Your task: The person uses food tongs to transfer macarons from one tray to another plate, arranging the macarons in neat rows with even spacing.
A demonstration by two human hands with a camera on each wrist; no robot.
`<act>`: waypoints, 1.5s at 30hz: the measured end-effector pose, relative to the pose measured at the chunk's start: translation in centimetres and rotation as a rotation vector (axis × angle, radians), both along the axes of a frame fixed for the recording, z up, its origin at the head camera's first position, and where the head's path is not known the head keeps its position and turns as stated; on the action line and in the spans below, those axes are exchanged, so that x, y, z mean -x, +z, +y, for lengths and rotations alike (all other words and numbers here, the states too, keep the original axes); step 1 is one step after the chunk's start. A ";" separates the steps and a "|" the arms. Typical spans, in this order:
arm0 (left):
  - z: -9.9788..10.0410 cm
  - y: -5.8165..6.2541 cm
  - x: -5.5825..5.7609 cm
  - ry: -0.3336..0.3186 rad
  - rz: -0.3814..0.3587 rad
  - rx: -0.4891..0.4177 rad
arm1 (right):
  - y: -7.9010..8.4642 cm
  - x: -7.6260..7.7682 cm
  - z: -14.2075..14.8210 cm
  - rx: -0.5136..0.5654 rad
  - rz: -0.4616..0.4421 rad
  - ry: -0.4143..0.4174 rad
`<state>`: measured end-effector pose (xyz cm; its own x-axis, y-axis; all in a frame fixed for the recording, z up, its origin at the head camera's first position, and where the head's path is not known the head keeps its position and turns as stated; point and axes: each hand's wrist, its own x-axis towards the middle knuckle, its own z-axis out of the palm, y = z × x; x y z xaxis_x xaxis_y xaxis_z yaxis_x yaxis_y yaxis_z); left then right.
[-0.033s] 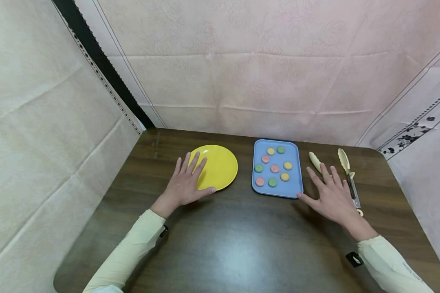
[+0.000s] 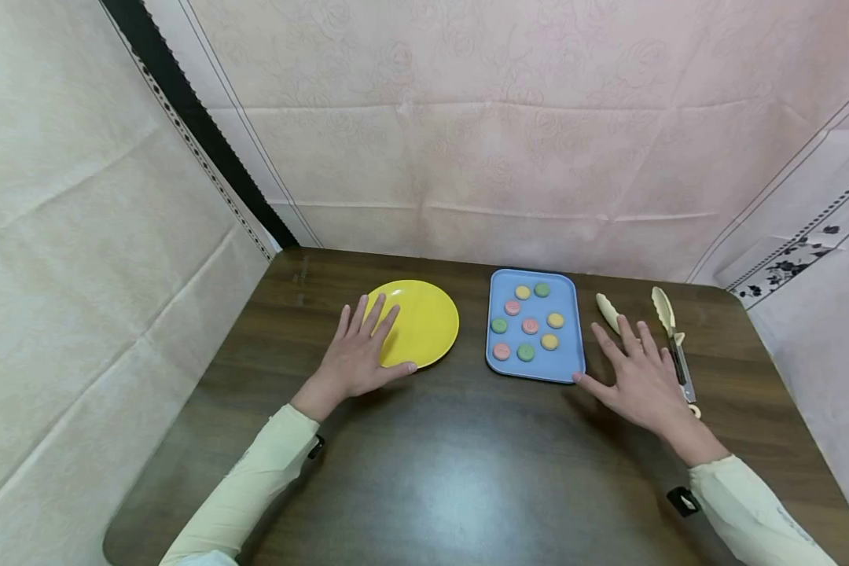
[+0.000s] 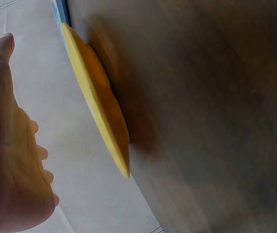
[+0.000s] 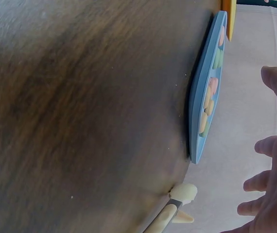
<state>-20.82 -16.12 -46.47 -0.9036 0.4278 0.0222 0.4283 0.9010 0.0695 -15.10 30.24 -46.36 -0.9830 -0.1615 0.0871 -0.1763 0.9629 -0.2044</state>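
Observation:
My left hand [image 2: 354, 363] hovers with fingers spread over the left edge of a yellow plate [image 2: 428, 322]. The left wrist view shows space between the palm and the plate [image 3: 92, 94]. On the right, my other hand [image 2: 644, 389] is spread in the air, its thumb overlapping the near right corner of a blue tray [image 2: 566, 365] in the head view. Several small round macarons [image 2: 530, 325] in pink, green and yellow lie in the tray. Cream-tipped tongs [image 2: 665, 310] lie partly hidden behind the right hand. Neither hand holds anything.
The dark wooden table [image 2: 424, 456] has rounded corners. Pale cloth [image 2: 467, 157] hangs behind it and at both sides. Small dark devices sit at both wrists. The tray stands right of the plate, with the tongs further right.

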 end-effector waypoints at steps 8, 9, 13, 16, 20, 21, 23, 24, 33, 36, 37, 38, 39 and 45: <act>-0.1 -0.1 -0.1 0.006 -0.011 0.017 | -0.1 -0.1 -0.1 -0.006 0.009 0.007; -0.1 -0.1 -0.1 0.005 -0.007 0.017 | -0.1 -0.1 -0.1 -0.008 0.012 0.009; 0.0 -0.1 0.0 0.002 0.000 0.012 | -0.1 -0.1 -0.2 -0.016 0.023 0.022; -0.1 0.1 0.0 -0.006 0.003 0.018 | 0.1 -0.1 -0.1 -0.026 0.021 0.031; -0.5 0.7 0.3 -0.007 0.003 -0.022 | 0.7 -0.1 0.4 -0.040 0.036 0.038; -0.7 0.8 0.4 0.000 -0.003 -0.047 | 0.9 -0.1 0.6 -0.035 0.042 0.040; -1.1 1.0 0.8 0.019 -0.016 -0.105 | 1.2 -0.1 1.1 -0.029 0.066 0.047; -1.3 1.0 1.0 0.032 -0.023 -0.134 | 1.4 -0.1 1.4 -0.030 0.081 0.052; -3.4 -0.3 2.4 0.130 -0.093 -0.400 | 1.6 -0.3 4.8 0.051 0.136 0.044; -4.1 -0.7 2.7 0.170 -0.134 -0.511 | 1.5 -0.3 5.9 0.096 0.124 0.014; -4.2 -0.8 2.7 0.179 -0.151 -0.545 | 1.5 -0.3 6.3 0.110 0.117 -0.001; -4.4 -0.9 2.8 0.192 -0.168 -0.578 | 1.5 -0.4 6.7 0.123 0.112 -0.016; -4.5 -1.0 2.9 0.204 -0.185 -0.611 | 1.5 -0.4 7.0 0.133 0.106 -0.031; -4.9 -1.6 3.0 0.296 -0.301 -0.770 | 0.8 -0.4 8.4 0.180 0.076 -0.118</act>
<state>-23.86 -21.06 -48.10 -0.9891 0.1390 -0.0495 0.0495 0.6285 0.7762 -14.71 38.63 -45.51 -0.9837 -0.0212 0.1788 -0.0864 0.9268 -0.3654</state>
